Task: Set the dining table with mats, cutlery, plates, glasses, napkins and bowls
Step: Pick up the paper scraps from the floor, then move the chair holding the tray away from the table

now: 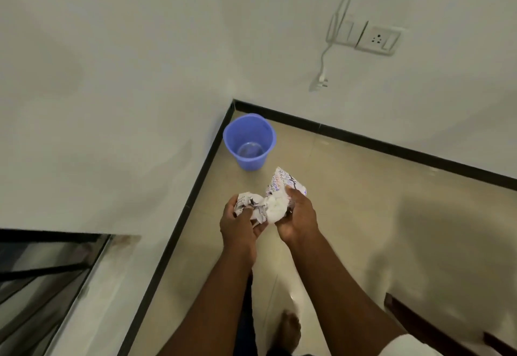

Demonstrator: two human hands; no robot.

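Head view, looking down into a room corner. I see both hands held out over a beige tiled floor [349, 215], sharing one crumpled wad of paper [272, 201], white with coloured handwriting-like print. The left hand [240, 224] curls round the wad's left end, its thumb pressed into the creases. The right hand [298, 217] grips the right end, where a flatter printed flap stands up above the fingers. Whether this paper is a napkin I cannot tell.

Beyond the hands, a blue bucket [249, 141] stands upright on the floor in the corner, just beside the black skirting [391, 145] where two white walls meet. Its mouth faces the camera; something clear and rounded lies at its bottom, too faint for me to identify. The paper is near the bucket, apart from it and not over its mouth.

On the right wall [419, 103] a switch plate [366, 38] with a socket carries a white cable [324, 56] that hangs down to a loose plug. A glass-topped surface [42, 277] with dark framing sits at lower left. A bare foot [291, 330] shows below the forearms, and dark wooden furniture [436, 327] at lower right.
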